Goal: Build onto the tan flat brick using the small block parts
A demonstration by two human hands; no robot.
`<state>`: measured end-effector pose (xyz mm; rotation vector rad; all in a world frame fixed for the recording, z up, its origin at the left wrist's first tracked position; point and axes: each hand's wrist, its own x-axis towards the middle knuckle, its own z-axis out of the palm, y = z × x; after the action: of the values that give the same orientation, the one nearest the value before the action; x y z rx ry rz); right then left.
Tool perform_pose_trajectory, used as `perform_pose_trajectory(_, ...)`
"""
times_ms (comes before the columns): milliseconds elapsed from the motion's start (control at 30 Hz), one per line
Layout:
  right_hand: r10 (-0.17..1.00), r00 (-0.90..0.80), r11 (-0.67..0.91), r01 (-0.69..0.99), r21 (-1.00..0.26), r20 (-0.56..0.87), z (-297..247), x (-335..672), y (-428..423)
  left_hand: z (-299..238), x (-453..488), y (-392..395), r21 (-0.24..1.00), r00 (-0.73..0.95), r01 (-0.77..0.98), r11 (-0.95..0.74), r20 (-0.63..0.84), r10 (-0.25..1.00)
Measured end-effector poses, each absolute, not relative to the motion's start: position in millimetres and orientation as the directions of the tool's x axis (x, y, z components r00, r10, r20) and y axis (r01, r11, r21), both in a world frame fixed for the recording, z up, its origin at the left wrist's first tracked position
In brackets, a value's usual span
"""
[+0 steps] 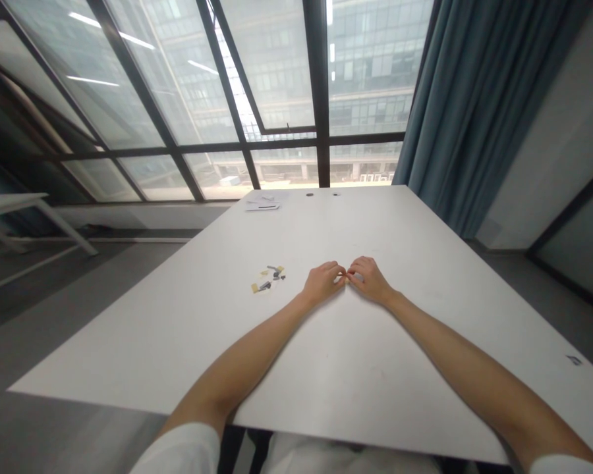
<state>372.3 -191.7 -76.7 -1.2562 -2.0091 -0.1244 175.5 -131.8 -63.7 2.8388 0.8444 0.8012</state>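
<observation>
Over the middle of the white table (296, 355), my left hand (322, 280) and my right hand (369, 279) meet at the fingertips. Both are closed in a pinch around a small yellowish piece (346, 281), mostly covered by the fingers, so its exact kind does not show. To the left of my left hand lies a loose cluster of small pieces: a yellow piece (255, 288), a grey piece (265, 286) and several others in yellow, grey and dark tones.
At the far left corner of the table lie papers (263, 205) with a dark strip. Two small dark round spots, one of them a dark disc (310, 195), sit at the far edge. A dark mark (574, 360) is near the right edge. Windows and a blue curtain (467, 118) stand behind.
</observation>
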Motion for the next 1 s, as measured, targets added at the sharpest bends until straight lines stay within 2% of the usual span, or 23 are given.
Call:
perform_pose_trajectory(167,0.716,-0.193,0.514,0.796,-0.319,0.671,-82,377,-187,-63,174,-129,0.305,0.685,0.474,-0.826,0.462,0.563)
perform_pose_trajectory(267,0.705,-0.184,0.523,0.787,-0.327,0.685,-83,378,-186,-67,176,-125,0.445,0.658,0.436,-0.782,0.435,0.614)
perform_pose_trajectory(433,0.666,-0.164,0.538,0.782,-0.316,0.727,-83,375,-187,-73,181,-119,0.772,0.624,0.297,-0.562,0.288,0.726)
perform_pose_trajectory(567,0.604,-0.167,0.545,0.8,-0.251,0.779,-79,372,-191,-71,183,-121,0.917,0.575,0.179,-0.356,0.197,0.794)
perform_pose_trajectory(733,0.578,-0.249,0.552,0.821,-0.147,0.777,-76,369,-194,-69,185,-123,0.985,0.534,0.058,-0.161,0.105,0.839)
perform_pose_trajectory(1000,0.559,-0.233,0.518,0.848,-0.116,0.795,-79,372,-192,-68,183,-124,1.0,0.519,-0.009,-0.007,0.011,0.855)
